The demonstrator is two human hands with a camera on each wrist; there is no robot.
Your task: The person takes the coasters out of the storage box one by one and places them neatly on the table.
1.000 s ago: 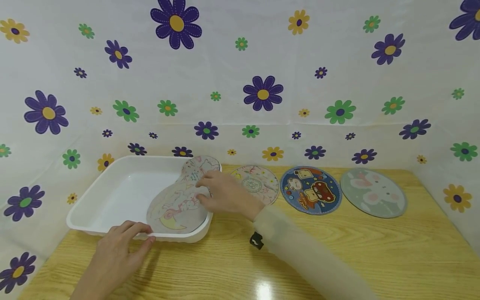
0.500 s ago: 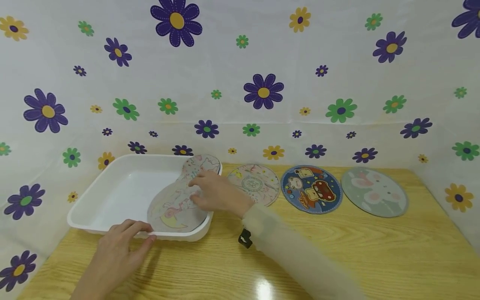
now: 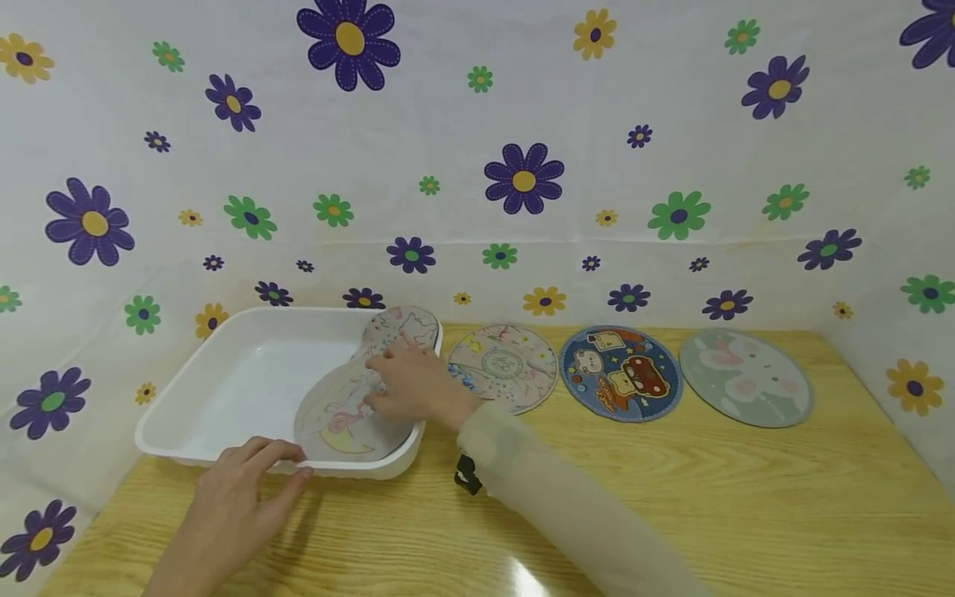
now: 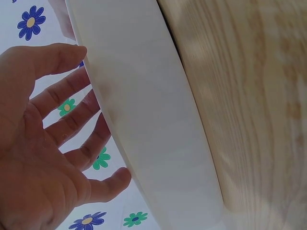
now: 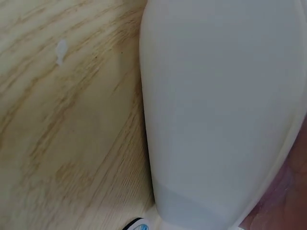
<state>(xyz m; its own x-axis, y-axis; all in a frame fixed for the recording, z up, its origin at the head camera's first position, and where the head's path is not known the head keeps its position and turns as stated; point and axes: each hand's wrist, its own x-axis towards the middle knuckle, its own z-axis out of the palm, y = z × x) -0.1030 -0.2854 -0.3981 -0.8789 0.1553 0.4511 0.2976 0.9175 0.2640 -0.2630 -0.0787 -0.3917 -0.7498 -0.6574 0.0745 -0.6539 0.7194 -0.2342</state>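
A white plastic tray point(image 3: 224, 431) stands at the left of the table. My left hand point(image 3: 246, 481) grips its near rim, fingers over the edge and thumb on the outer side; in the left wrist view the fingers reach behind the tray wall point(image 4: 139, 110). Inside, a round mat with a pink figure and yellow moon point(image 3: 328, 431) lies at the right end, overlapping a pink-patterned round mat point(image 3: 406, 323) behind it. My right hand point(image 3: 414, 381) is over the moon mat, fingers loosely bent and fingertips close to its surface; its forearm crosses the table.
Right of the tray, a row of round mats lies along the back: a pink floral one point(image 3: 515, 356), a dark blue bear one point(image 3: 619, 373) and a grey-green rabbit one point(image 3: 746, 377). A flowered white cloth point(image 3: 462, 124) hangs behind the wooden table point(image 3: 746, 506).
My right hand has slid left across the moon mat, uncovering more of the pink floral mat. The mats and my left hand have kept their places.
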